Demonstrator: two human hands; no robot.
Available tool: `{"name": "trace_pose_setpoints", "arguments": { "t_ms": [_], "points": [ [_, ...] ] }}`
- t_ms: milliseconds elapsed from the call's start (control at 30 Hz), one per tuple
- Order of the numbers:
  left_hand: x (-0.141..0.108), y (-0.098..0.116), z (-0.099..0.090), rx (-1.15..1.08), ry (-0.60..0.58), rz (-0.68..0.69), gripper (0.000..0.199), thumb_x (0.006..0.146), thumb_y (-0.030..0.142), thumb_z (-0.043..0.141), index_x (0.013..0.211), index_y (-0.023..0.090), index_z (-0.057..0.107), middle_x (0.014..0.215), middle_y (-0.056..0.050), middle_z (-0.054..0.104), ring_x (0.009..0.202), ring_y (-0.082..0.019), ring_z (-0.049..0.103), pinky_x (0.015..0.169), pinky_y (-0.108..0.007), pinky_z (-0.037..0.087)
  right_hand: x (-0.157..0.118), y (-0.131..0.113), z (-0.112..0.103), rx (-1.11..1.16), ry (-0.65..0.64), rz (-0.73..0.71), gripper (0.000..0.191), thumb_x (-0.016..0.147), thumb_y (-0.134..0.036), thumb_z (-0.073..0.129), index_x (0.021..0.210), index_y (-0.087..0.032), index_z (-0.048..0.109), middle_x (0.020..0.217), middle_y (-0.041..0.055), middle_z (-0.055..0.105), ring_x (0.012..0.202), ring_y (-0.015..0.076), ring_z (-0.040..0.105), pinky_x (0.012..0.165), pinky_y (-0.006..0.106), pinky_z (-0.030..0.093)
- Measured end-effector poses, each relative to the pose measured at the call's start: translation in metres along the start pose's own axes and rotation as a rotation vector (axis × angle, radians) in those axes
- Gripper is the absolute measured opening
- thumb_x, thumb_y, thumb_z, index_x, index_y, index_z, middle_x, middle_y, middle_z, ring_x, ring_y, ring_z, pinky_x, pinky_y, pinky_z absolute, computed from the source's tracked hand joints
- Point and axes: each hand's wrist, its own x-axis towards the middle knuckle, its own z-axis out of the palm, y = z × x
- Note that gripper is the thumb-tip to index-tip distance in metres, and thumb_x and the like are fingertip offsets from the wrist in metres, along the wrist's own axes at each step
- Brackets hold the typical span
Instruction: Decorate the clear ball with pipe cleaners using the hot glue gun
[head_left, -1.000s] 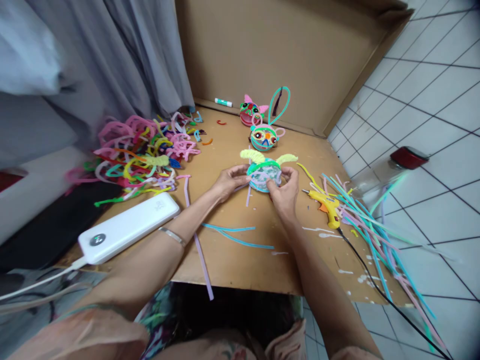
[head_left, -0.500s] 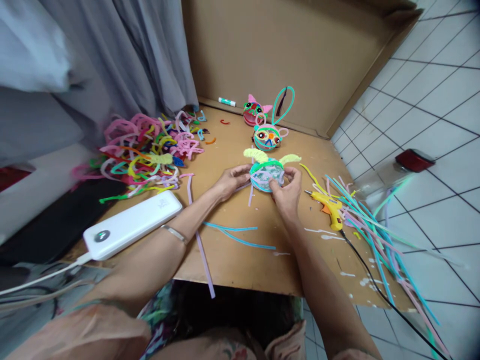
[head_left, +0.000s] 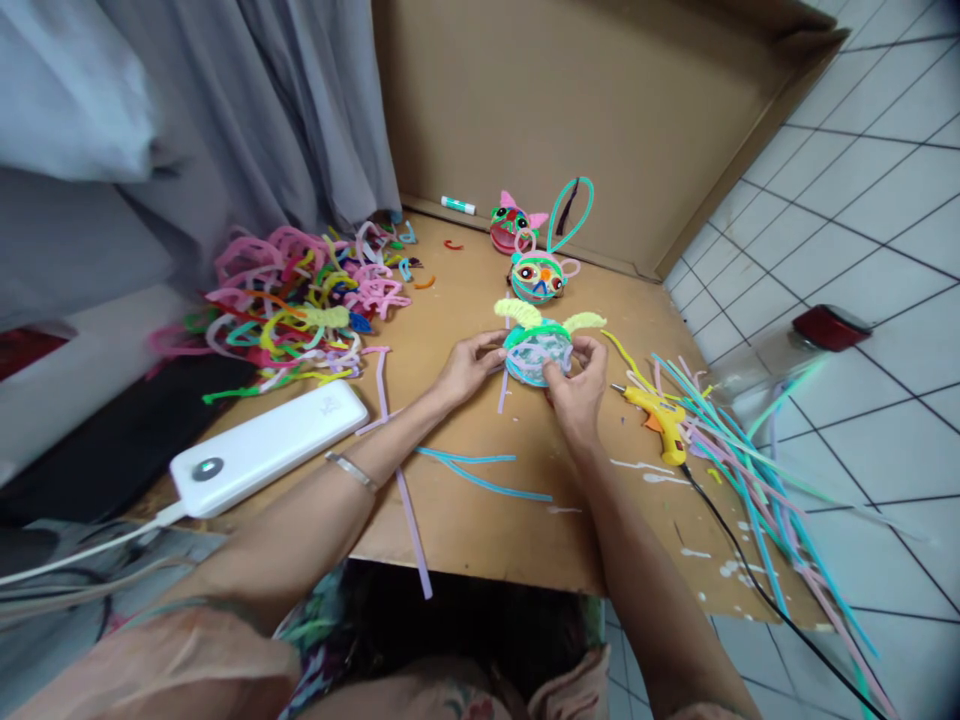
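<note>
Okay, so from my end of the head camera, my landmark is the round clear-and-turquoise ball, up on the brown surface and held between both hands. My left hand has its fingers and thumb closed at the ball's left edge. My right hand grips the other side, thumb on the front and fingers curled around the edge.

As for how far along it is, the ball has a bright green band near the top, two fuzzy pale-yellow ears and a lilac strip across the front. I can't tell if that strip is fixed on or just held there. I also can't make out any eyes or nose, while the turquoise-banded ball with pink loop ears just behind it has a whole face plus a tall hanging loop. Behind that is a red ball with pink pointed ears, face on too.

Right of the landmark is a yellow hot glue gun, untouched, beside a bundle of pastel fuzzy stems. Two light-blue stems lie in front of it, and a messy multicolour pile of bent stems sits well off to its left, with a white power bank nearer me.
</note>
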Motion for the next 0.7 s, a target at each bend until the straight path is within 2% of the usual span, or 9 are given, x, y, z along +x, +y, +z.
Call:
{"name": "trace_pose_setpoints", "arguments": {
  "t_ms": [167,267,533,700],
  "points": [
    [-0.0003,-0.002,0.0015,0.047,0.095,0.039,0.035,0.066,0.027,0.081,0.092,0.016,0.061,0.097,-0.002,0.069,0.08,-0.013,0.068,0.085,-0.033,0.057,-0.0003,-0.0015,-0.0005,-0.026,-0.004,-0.052,0.036,0.071,-0.03,0.064,0.103,-0.024,0.05,0.103,0.0035,0.058,0.101,0.0218,0.058,0.096,0.041,0.048],
    [-0.0012,-0.0023,0.0034,-0.005,0.119,0.042,0.034,0.062,0.026,0.081,0.082,0.017,0.055,0.091,0.002,0.065,0.075,-0.01,0.066,0.079,-0.029,0.056,0.0001,-0.0004,-0.0009,-0.063,-0.012,-0.063,0.031,0.071,-0.03,0.063,0.099,-0.024,0.051,0.101,0.0028,0.056,0.1,0.0219,0.057,0.096,0.041,0.047],
    [-0.0027,-0.0006,0.0074,-0.052,0.117,-0.011,0.029,0.061,0.027,0.082,0.075,0.016,0.059,0.073,0.002,0.065,0.07,-0.01,0.063,0.079,-0.028,0.055,0.0003,-0.0011,-0.0016,-0.089,-0.02,-0.048,0.03,0.071,-0.032,0.063,0.098,-0.023,0.052,0.1,0.0032,0.056,0.098,0.0223,0.057,0.096,0.041,0.046],
    [-0.0025,-0.0017,0.008,-0.014,0.137,0.034,0.032,0.062,0.036,0.085,0.07,0.015,0.063,0.084,-0.001,0.068,0.076,-0.012,0.064,0.079,-0.028,0.055,0.0004,0.0001,-0.001,-0.079,-0.021,-0.036,0.032,0.071,-0.035,0.063,0.099,-0.024,0.051,0.101,0.0033,0.057,0.099,0.0222,0.058,0.097,0.041,0.046]
  ]
}}
